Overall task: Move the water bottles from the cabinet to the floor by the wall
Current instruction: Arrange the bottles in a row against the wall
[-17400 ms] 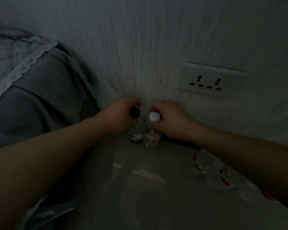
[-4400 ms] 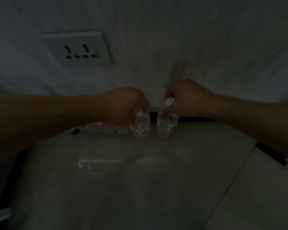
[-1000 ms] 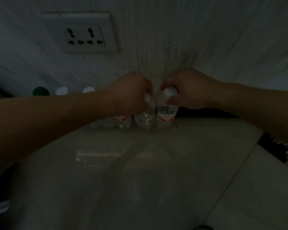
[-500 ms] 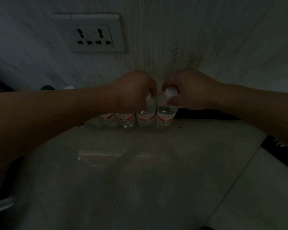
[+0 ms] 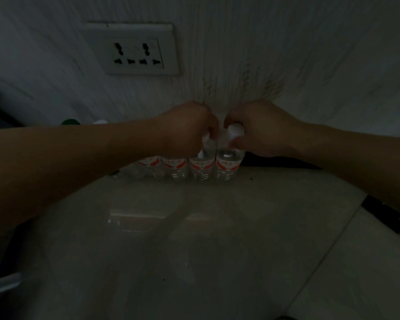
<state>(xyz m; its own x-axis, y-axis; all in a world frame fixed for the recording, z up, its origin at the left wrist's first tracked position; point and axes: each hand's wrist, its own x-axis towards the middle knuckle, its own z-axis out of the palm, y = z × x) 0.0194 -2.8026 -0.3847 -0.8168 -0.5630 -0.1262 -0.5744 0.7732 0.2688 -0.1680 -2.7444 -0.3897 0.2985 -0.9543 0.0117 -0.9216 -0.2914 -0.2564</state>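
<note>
Several small clear water bottles with red labels stand in a row on the floor against the wall. My right hand (image 5: 261,128) grips the white cap of the rightmost bottle (image 5: 228,166). My left hand (image 5: 187,128) is closed around the top of the bottle beside it (image 5: 201,167). Both bottles stand upright on the floor and touch each other. Further bottles (image 5: 173,167) continue to the left, partly hidden behind my left forearm. A green cap (image 5: 70,121) and a white cap (image 5: 100,121) show above that forearm.
A white double wall socket (image 5: 134,51) sits on the streaked white wall above the row. The glossy pale tiled floor (image 5: 194,239) stretches toward me. A dark strip (image 5: 381,213) lies at the right edge. The room is dim.
Since a second ago the two held bottles have come down to the floor beside the row and my hands have closed in together; the view has shifted slightly.
</note>
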